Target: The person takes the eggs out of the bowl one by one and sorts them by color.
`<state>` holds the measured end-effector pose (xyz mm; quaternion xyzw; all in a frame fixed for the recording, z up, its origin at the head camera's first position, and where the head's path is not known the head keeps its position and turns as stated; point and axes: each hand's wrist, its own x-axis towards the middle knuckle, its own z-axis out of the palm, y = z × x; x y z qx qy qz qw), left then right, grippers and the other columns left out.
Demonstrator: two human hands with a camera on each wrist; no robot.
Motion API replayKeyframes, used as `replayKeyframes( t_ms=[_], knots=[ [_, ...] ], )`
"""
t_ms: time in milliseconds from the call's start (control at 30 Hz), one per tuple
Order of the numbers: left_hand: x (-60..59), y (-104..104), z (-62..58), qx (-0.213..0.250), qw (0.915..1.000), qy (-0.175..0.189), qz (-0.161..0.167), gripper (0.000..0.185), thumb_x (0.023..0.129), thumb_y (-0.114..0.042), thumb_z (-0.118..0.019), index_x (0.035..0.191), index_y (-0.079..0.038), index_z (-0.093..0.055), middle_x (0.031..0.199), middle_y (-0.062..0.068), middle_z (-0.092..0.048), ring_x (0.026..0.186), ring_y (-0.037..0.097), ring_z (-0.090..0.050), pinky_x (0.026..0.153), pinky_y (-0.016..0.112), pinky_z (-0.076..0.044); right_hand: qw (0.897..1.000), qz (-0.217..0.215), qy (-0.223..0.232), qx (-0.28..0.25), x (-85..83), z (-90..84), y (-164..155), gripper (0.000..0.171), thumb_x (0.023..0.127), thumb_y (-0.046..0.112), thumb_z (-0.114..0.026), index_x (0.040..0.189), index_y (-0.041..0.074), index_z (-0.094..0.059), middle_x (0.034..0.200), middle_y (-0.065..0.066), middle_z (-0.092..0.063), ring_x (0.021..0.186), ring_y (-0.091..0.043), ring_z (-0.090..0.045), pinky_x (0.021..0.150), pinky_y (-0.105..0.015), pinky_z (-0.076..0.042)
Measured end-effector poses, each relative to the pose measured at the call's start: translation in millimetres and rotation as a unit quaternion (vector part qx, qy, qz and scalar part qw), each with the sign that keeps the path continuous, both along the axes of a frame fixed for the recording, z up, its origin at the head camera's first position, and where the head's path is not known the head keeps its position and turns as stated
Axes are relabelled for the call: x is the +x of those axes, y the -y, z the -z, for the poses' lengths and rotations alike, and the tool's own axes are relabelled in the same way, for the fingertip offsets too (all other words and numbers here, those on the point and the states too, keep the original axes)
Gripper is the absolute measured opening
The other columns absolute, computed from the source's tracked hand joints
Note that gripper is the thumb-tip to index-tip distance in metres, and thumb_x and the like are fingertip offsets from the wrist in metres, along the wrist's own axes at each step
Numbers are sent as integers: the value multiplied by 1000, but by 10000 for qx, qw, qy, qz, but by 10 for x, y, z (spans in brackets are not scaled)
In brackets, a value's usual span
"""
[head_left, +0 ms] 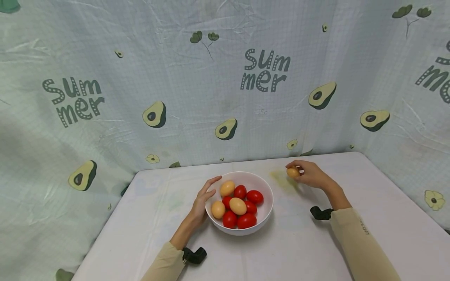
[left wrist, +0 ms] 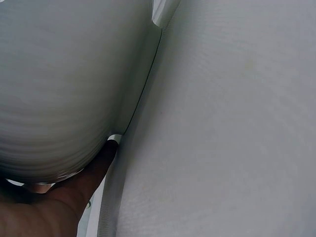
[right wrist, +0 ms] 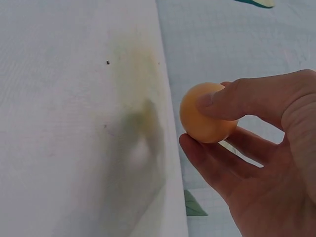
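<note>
small orange egg (head_left: 292,172) pinched in right hand (head_left: 311,175)
left hand (head_left: 202,199) flat, fingers straight, against round white bowl (head_left: 266,185) of red and orange eggs (head_left: 238,205).

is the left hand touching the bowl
Touching: the head view shows the left hand flat against the bowl, and the left wrist view shows no gap.

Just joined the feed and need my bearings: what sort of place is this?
Probably a staged tabletop set, not a real kitchen: a white cloth-covered table, a printed avocado "Summer" fabric backdrop on all sides, and one white bowl of red and tan eggs.
</note>
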<state>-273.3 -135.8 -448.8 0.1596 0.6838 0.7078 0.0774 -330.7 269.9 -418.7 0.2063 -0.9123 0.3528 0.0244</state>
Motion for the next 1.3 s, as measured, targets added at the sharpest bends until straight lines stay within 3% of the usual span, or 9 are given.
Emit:
replayKeyframes(
  t_ms=[400,1300],
  knots=[
    [-4,-12,21,-37,10000,-39,-14,52,106,-18,-34,158,-13,-39,169,10,-28,157,33,-23,130,56,-14,9996,140,247,55,-42,135,-64,46,86,1,-73,131,-1,-64,134,-27,-63,124,-49,-60,100,-62,-51],
    [-8,0,19,-88,9999,1,-57,53,105,-18,-34,158,-13,-39,169,10,-29,158,34,-23,130,56,-14,9973,148,709,148,-44,145,-55,51,88,2,-67,139,0,-59,143,-26,-58,131,-50,-53,108,-67,-43]
  ],
)
